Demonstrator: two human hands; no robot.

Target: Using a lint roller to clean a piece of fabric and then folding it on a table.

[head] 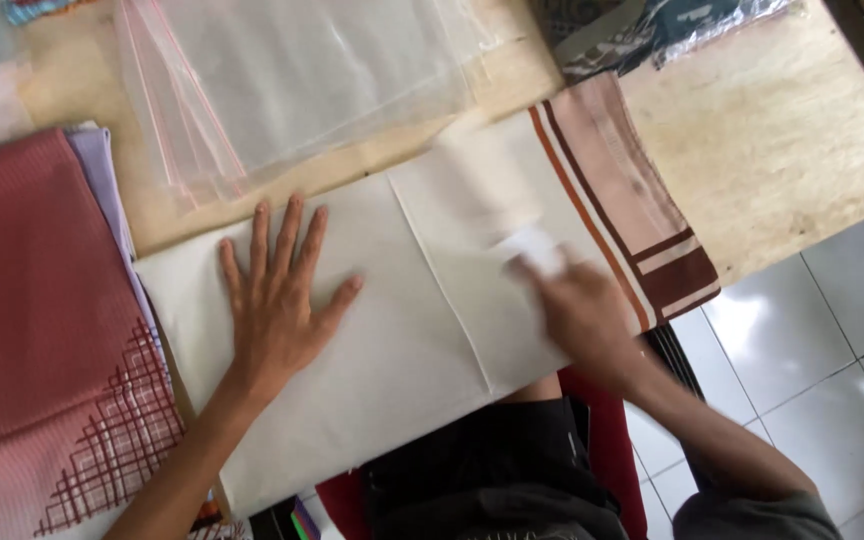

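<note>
- Nearest the camera, the person's dark-clothed lap sits at the table's edge, with a red seat or cloth (607,450) showing beside it and pale floor tiles (812,350) off to the right.
- The left hand (277,300) lies palm down on a folded cream cloth (402,340), fingers (287,235) spread wide and flat, pressing the fabric and gripping nothing.
- The right hand (577,305) is blurred; it rests on the right part of the same cloth, just beside the striped border. A small white piece (537,245) shows at its fingertips, but I cannot tell whether the fingers are closed on it or merely touching it.
- The cream cloth lies across the near edge of the wooden table (782,130), tilted, with a crease running down its middle and its near edge hanging past the table. Its right end carries a border of brown, orange and pinkish stripes (642,215).
- To the left, touching the cream cloth, a red folded fabric (32,300) with a dark-red criss-cross pattern lies over a lilac fabric (102,180).
- Farther back, a stack of clear plastic bags (292,80) with pink-edged strips lies on the table, just beyond the cloth.
- At the far edge, a dark patterned fabric in plastic wrapping (652,30) lies well apart from both hands.
</note>
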